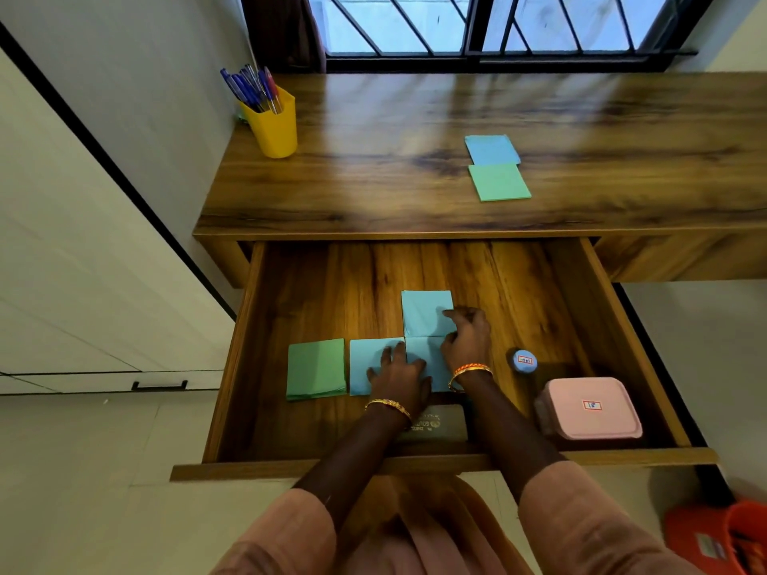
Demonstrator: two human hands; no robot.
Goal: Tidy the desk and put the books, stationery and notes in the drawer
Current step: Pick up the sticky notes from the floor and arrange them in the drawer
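Inside the open wooden drawer (265, 309), the left grip (396, 377) lay flat on a near blue square paper notepad (365, 367) while the right grip (467, 338) pinched the far blue pad (425, 313), both probably light, soft, best taken by opposite edges.

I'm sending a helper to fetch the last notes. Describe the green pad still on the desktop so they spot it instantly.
Start at the wooden desktop under the window. Right of its centre, two square note pads lie edge to edge. The green pad is the nearer one, closer to the open drawer; its neighbour behind it is the blue pad.
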